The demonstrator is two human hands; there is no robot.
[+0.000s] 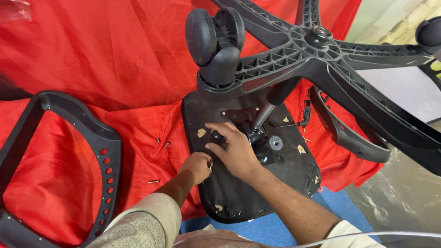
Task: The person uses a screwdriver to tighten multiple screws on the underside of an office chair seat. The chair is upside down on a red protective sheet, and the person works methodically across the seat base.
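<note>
The upturned chair seat [250,183] lay underside up on the red cloth [115,59], so that its black tilt mechanism [257,133] faced me; the five-arm wheeled base [317,50], carried on the gas column [264,112], stood out over it toward the camera. My right hand [234,149] rested palm down on the near side of the mechanism, fingers spread and partly curled over a dark part of it, seemingly to steady it; whether they gripped anything I could not tell. My left hand [197,166] was drawn into a loose fist at the seat's left edge, thumb against what appeared to be a small screw [211,164], too small to be certain. Both forearms reached in from below, the right crossing the seat. Loose screws [161,142] lay on the cloth just left of the seat, near at hand. A curved backrest frame [98,147] lay well to the left, an armrest [344,133] to the right.
</note>
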